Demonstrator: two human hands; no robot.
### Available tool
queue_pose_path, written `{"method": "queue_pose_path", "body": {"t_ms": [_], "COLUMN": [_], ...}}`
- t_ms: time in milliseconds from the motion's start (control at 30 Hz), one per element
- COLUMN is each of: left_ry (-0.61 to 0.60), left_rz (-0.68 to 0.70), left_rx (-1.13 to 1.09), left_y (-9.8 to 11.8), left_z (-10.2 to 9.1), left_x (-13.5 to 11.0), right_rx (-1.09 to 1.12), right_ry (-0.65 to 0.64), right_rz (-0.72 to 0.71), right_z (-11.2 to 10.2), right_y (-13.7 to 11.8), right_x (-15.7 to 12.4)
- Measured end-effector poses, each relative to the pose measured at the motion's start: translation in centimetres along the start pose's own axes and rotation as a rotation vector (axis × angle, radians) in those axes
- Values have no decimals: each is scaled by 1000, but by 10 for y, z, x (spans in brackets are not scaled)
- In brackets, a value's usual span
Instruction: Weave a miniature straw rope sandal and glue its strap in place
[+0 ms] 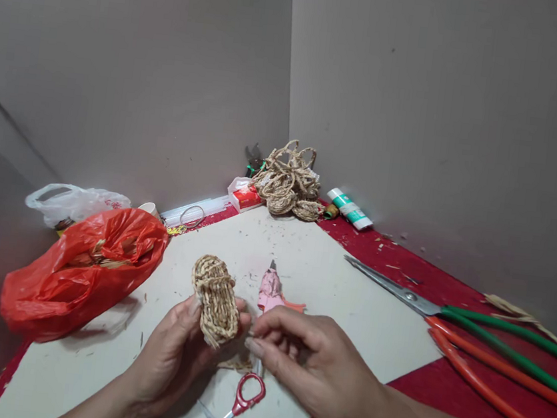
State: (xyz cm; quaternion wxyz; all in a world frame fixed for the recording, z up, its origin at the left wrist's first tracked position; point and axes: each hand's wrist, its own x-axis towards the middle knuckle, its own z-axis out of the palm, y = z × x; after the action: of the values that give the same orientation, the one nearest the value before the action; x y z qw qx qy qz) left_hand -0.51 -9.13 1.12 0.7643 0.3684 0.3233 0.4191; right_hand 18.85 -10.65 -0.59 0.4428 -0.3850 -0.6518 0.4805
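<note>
My left hand (173,341) holds a small slipper woven from straw cord (220,306), tilted, with its toe end pointing away from me. To its right, my right hand (309,357) is closed in a pinch, thumb and forefinger close to the slipper's side. Whatever lies between those fingertips is too small to make out. Just beyond my right hand lies a pink glue gun (270,290) with an orange trigger, partly hidden by the hand. Small red-handled scissors (239,402) rest on the board below both hands.
A red plastic bag (84,281) of straw sits at the left. Braided straw cord (289,180) is heaped in the far corner, beside a tissue pack (247,196) and a green-white packet (350,208). Large shears (428,305) lie at the right. Grey walls enclose the back.
</note>
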Motion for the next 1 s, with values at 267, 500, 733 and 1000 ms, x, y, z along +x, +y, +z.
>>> {"method": "queue_pose_path", "body": {"t_ms": [267,500,733,1000], "left_ry": [-77,-125,-112,-94], "left_rz": [-38,-32,-16,-15], "left_rx": [95,104,108,-15], "left_y": [-6,-7,-8,-3], "left_z": [0,0,-6,-2], "left_x": [5,6,7,6], "right_rx": [-256,20,51,-65], "right_ry": [-37,-3,-16,-70], "right_rz": [-280,-34,-22,-119], "right_z": [-2,-3,-2,-2], "right_y": [7,1,2,11], "right_x": [-1,8,11,5]}}
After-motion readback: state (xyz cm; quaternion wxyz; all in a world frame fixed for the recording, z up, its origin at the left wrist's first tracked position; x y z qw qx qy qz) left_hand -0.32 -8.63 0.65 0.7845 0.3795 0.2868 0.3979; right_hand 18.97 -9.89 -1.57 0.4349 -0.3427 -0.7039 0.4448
